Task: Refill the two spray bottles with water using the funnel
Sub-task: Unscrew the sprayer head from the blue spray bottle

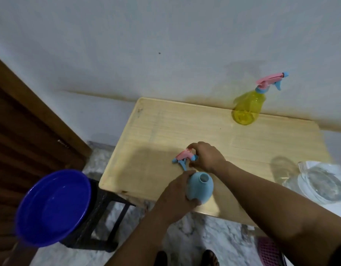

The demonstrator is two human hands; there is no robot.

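Note:
A light blue spray bottle (201, 189) stands near the table's front edge with its neck open and no top on it. My left hand (177, 196) grips its body from the left. My right hand (206, 157) holds the bottle's pink and blue spray head (182, 158) low over the table, just behind the bottle. A yellow spray bottle (247, 106) with its pink spray head on stands at the table's back right, near the wall. A clear container (323, 184) that looks like it holds water sits at the table's right edge. I see no funnel.
The light wooden table (165, 127) stands against a pale wall. A blue basin (52, 208) rests on a dark stool (108, 217) to the left of the table. A brown door is at the far left. A pink basket (269, 252) sits on the floor at bottom right.

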